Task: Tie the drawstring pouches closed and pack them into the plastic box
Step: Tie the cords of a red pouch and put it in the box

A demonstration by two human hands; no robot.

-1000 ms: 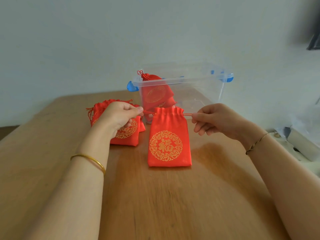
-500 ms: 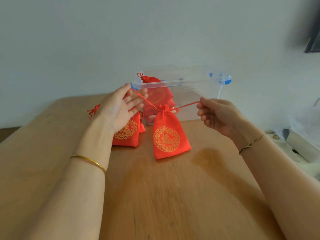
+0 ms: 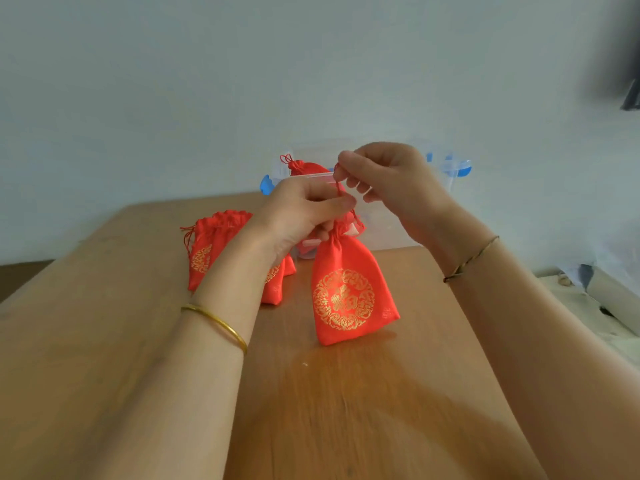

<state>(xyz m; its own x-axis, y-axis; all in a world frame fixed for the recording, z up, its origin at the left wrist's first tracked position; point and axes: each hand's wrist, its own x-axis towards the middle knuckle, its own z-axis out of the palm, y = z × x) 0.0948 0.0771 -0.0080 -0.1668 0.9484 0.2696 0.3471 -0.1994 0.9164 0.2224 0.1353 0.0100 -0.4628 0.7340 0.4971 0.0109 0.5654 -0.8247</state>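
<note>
From the head camera, the red drawstring pouch point(image 3: 349, 292) stands upright at the middle of the wooden table point(image 3: 346, 410), just in front of the clear plastic box point(image 3: 389, 233). It is bright red satin with a round gold emblem printed on its face. Its mouth is gathered tight into a narrow neck and its body leans slightly. Its lower edge is at the table top, though I cannot tell whether it rests its weight there.

The left hand point(image 3: 304, 216) is curled round the gathered neck, thumb across the front. The right hand point(image 3: 388, 178), raised just above it, pinches the thin red drawstring point(image 3: 336, 184) between thumb and fingertips, and the cord runs taut down to the left thumb.

Both hands stand in front of the box and hide much of its near wall. A blue latch point(image 3: 265, 184) shows at its left end. Inside, a tied pouch point(image 3: 306, 167) pokes above the rim. To the left, a pile of loose pouches point(image 3: 214, 244) lies on the table, partly hidden by the left forearm. A gold bangle point(image 3: 221, 323) circles the left wrist, a cord bracelet point(image 3: 471, 259) the right. Pale, blurred clutter point(image 3: 609, 289) sits beyond the right table edge.
</note>
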